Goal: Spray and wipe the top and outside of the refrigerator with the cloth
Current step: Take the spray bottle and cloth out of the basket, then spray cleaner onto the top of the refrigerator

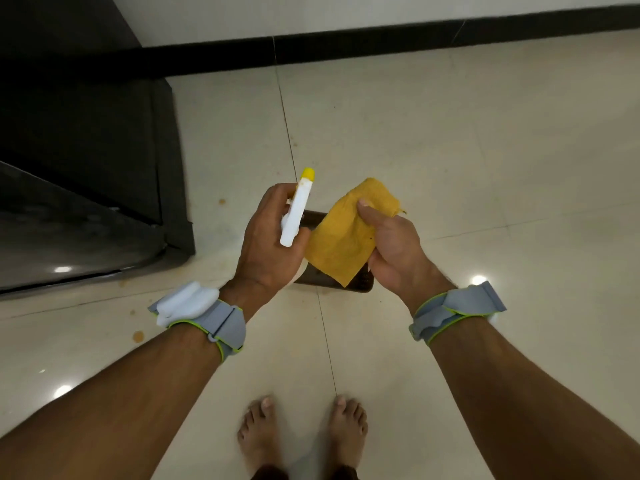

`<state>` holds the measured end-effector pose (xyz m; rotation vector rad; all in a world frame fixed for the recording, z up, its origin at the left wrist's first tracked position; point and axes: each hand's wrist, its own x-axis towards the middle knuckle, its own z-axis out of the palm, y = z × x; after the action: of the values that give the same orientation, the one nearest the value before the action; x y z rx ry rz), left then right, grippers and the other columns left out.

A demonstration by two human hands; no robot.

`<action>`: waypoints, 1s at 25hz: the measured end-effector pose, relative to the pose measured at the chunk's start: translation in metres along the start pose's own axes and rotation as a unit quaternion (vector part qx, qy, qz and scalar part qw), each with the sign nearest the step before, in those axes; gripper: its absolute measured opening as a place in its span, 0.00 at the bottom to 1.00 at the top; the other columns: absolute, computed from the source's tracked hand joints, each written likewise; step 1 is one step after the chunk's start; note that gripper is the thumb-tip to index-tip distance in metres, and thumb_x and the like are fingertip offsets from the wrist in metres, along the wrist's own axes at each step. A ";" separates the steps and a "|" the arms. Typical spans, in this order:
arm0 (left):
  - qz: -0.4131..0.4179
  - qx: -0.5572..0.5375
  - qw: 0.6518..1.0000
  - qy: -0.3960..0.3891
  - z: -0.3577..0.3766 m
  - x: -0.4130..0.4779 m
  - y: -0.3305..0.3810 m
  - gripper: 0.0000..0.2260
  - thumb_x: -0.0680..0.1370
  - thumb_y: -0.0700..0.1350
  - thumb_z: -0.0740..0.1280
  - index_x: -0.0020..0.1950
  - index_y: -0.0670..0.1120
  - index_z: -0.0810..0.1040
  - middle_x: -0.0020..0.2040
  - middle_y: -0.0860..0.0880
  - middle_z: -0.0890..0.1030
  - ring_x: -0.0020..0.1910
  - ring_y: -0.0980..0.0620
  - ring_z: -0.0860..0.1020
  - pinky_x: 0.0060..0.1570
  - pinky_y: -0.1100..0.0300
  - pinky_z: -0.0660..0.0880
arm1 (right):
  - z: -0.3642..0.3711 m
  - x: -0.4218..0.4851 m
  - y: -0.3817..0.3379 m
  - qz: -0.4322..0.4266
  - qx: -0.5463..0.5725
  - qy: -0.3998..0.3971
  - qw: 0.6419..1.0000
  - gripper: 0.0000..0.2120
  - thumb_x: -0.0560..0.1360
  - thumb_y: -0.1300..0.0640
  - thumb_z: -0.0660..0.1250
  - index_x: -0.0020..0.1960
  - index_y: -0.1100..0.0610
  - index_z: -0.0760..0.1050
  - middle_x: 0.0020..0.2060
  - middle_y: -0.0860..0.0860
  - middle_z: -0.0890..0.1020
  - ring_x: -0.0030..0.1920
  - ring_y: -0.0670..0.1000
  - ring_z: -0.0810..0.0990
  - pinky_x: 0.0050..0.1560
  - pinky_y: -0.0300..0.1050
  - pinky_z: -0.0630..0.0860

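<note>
Left hand (266,247): wrapped round sprayer (294,216), nozzle pointing away. Right hand (394,244): pinching cloth (339,237), thumb on top. Fridge (79,133) left of left hand.

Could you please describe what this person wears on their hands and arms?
The left hand and right hand are ungloved; no sleeves show. Each wrist carries a grey fabric strap edged in lime green; the left strap bears a white blocky module, the right strap only a small white piece. No cables show.
</note>
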<state>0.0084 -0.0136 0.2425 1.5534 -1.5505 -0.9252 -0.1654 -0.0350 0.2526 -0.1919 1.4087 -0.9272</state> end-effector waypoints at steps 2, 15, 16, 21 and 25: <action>0.000 0.000 1.000 0.018 -0.027 0.000 0.038 0.21 0.72 0.31 0.66 0.64 0.45 0.73 0.53 0.48 0.77 0.48 0.49 0.77 0.51 0.48 0.78 | 0.010 -0.042 -0.028 -0.004 0.001 -0.032 0.999 0.18 0.74 0.63 0.72 0.63 0.64 0.76 0.57 0.60 0.83 0.56 0.59 0.83 0.54 0.55 0.81; 0.064 0.056 0.992 0.093 -0.230 -0.057 0.358 0.19 0.69 0.33 0.68 0.58 0.45 0.75 0.53 0.50 0.76 0.54 0.52 0.72 0.51 0.62 0.70 | 0.095 -0.378 -0.211 -0.128 0.048 -0.155 0.978 0.07 0.78 0.64 0.65 0.54 0.59 0.79 0.54 0.58 0.84 0.55 0.56 0.83 0.56 0.52 0.80; 0.065 0.053 0.991 0.101 -0.239 -0.065 0.376 0.19 0.69 0.33 0.68 0.58 0.46 0.75 0.53 0.51 0.76 0.54 0.52 0.73 0.52 0.61 0.70 | 0.098 -0.397 -0.219 -0.131 0.061 -0.166 0.975 0.07 0.79 0.63 0.64 0.54 0.59 0.79 0.53 0.57 0.85 0.54 0.56 0.83 0.57 0.52 0.79; 0.095 0.039 0.983 0.151 -0.287 -0.116 0.475 0.16 0.69 0.32 0.67 0.54 0.46 0.76 0.51 0.51 0.78 0.51 0.51 0.75 0.50 0.58 0.74 | 0.109 -0.501 -0.258 -0.162 0.075 -0.212 0.961 0.06 0.80 0.60 0.64 0.54 0.58 0.78 0.49 0.55 0.85 0.51 0.54 0.84 0.56 0.52 0.79; 0.102 0.010 0.969 0.224 -0.321 -0.165 0.539 0.16 0.68 0.32 0.66 0.53 0.47 0.76 0.49 0.54 0.78 0.49 0.53 0.75 0.50 0.57 0.75 | 0.118 -0.580 -0.278 -0.185 0.047 -0.264 0.945 0.10 0.80 0.56 0.64 0.59 0.59 0.78 0.52 0.56 0.84 0.51 0.53 0.83 0.55 0.53 0.79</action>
<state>0.0402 0.1589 0.8668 1.4595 -1.3586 -0.4062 -0.1167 0.1132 0.8873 -0.6034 0.8390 -1.1421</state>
